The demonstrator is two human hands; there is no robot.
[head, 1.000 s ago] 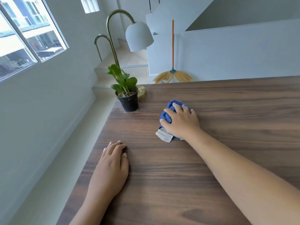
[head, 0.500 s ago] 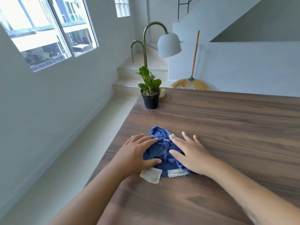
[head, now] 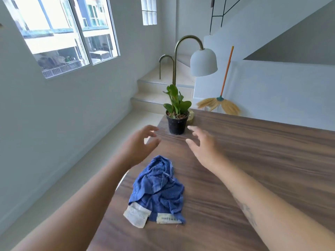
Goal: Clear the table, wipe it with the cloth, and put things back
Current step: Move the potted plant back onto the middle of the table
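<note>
Both hands out now, left hand (head: pixel 140 142) and right hand (head: pixel 203 144) with grip wide and empty, flanking the potted plant (head: pixel 176 116) at the desk (head: pixel 253 160) corner, ready to cup it; blue cloth (head: pixel 159 189) lies crumpled behind them, nearer me

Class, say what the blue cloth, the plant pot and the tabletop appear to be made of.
Blue cloth: looped terry, matte, soft crumpled folds. Plant pot: probably black plastic, thin-walled with a slight sheen. Tabletop: wood-grain surface, smooth satin; laminate or veneer, cannot tell.

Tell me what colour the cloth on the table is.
Blue, with white tags; the head view shows the cloth.
</note>
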